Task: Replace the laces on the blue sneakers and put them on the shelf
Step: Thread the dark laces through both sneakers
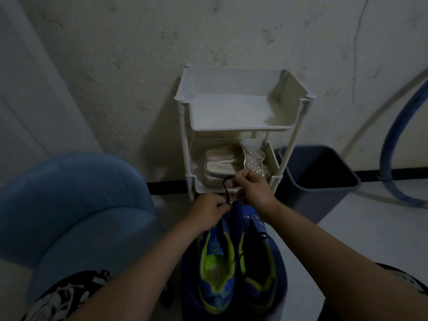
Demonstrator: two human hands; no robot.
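Just in front of the white shelf [240, 129], the blue sneakers [216, 269] lay side by side with their toes toward it, well short of any tray. Both hands worked a black lace [225, 184] at the end of the shoes nearest the shelf. The left hand [207, 213] pinched the lace low against the shoes. The right hand [253, 189] was clenched round its upper part and held higher, level with the shelf's lower tray. Lacing seemed to be the step in hand, though the dim light hid whether the lace was going in or coming out. The next move would likely call for a fine pinch on the lace tip and a steady pull through an eyelet. Pale shoes [220, 169] already filled the shelf's lower tray, so the upper tray looked the likelier home for the pair afterward.
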